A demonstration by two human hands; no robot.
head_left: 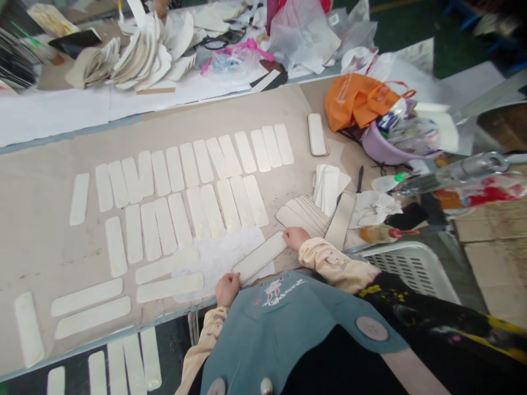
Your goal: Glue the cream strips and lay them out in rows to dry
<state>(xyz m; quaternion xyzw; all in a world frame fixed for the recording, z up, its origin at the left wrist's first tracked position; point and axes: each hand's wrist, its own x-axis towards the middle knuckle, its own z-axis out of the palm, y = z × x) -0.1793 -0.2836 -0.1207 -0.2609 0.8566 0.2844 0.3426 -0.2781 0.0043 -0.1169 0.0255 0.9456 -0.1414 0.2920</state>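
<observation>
A long pale strip with rounded corners and a dark edge is held between both hands, near the table's front edge. My left hand pinches its lower left end, and my right hand grips the upper right end. Beneath it lies a white sheet. Just above my right hand, several similar dark-edged pieces are fanned out, with a beige strip beside them. Rows of cream strips cover the table to the left.
A small stack of pieces lies at the back right, near an orange bag and a purple basin. A white pile of cloths, a grey plastic basket and a bottle are at the right.
</observation>
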